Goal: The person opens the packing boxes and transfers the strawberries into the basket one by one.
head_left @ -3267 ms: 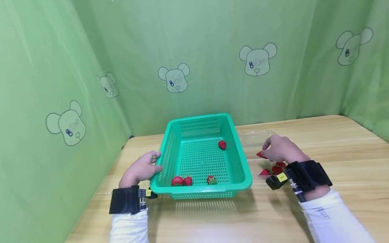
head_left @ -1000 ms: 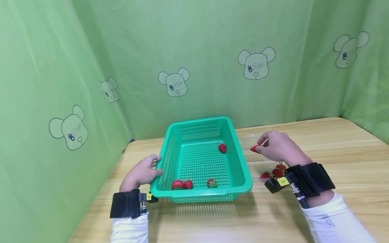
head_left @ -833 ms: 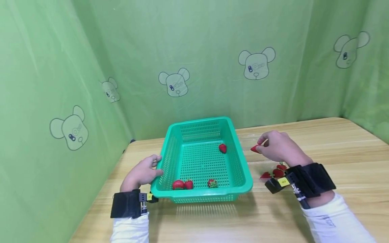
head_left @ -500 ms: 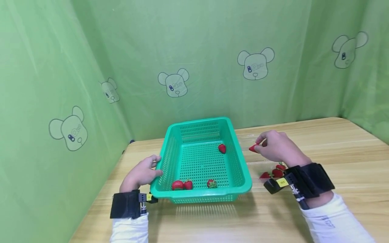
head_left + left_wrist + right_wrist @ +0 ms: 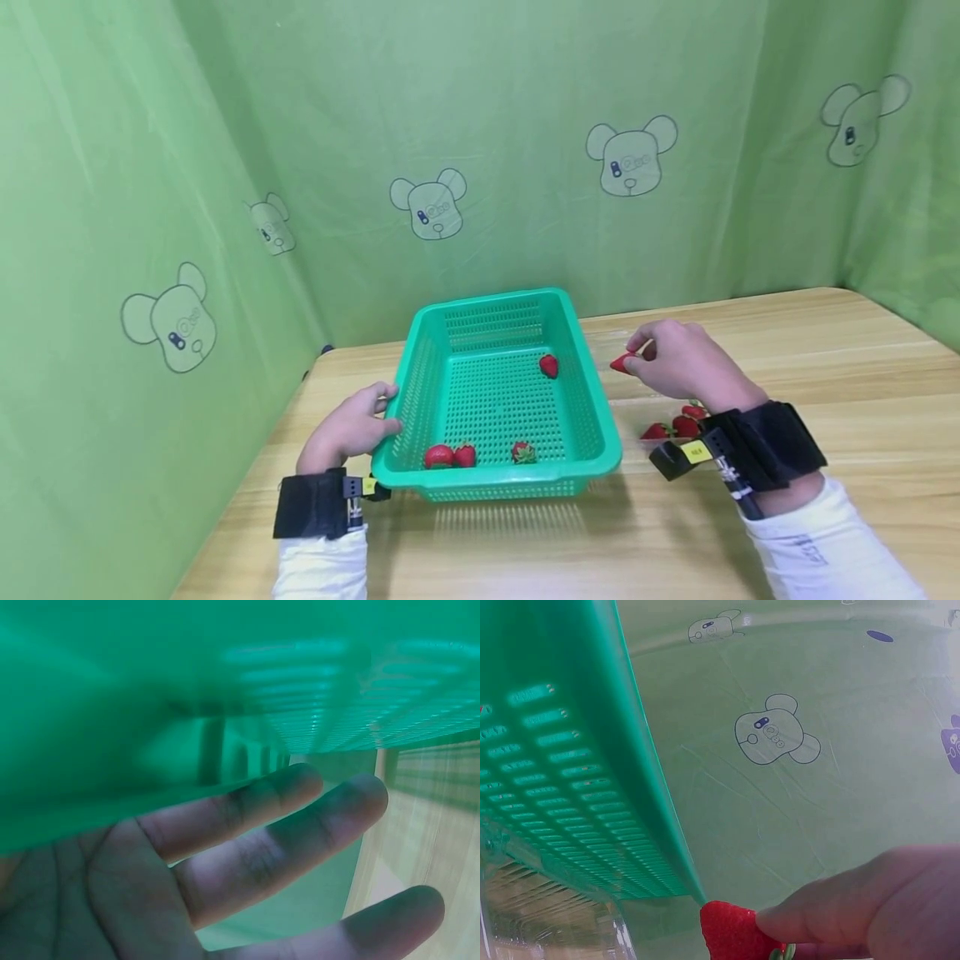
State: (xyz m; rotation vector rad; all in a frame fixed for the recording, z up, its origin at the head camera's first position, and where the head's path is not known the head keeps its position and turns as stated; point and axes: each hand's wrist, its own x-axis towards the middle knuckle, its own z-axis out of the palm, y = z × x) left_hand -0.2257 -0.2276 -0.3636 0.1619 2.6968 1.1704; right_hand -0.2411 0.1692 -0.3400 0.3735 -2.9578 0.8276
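Observation:
A green perforated plastic basket (image 5: pixel 501 479) is in the middle of the head view, with several strawberries (image 5: pixel 549 366) lying apart on its floor. My left hand (image 5: pixel 348 429) holds the basket's left rim, thumb over the edge; in the left wrist view the other fingers (image 5: pixel 262 855) extend along the outside, under the rim. To the right of the basket my right hand (image 5: pixel 686 362) pinches a strawberry (image 5: pixel 735 930) between thumb and fingers, its red tip towards the basket and its green leaves near the thumb. The right hand is apart from the basket.
Below my right hand, a clear plastic box (image 5: pixel 555 922) holds more strawberries (image 5: pixel 686 427), partly hidden by the wrist camera. All this stands on a wooden table (image 5: pixel 847 400). Green curtains (image 5: pixel 525 150) with bear faces hang behind and at both sides.
My right hand, with the strawberry pinched in it, has moved up from the clear box and left towards the basket. The left hand has stayed at the basket's rim.

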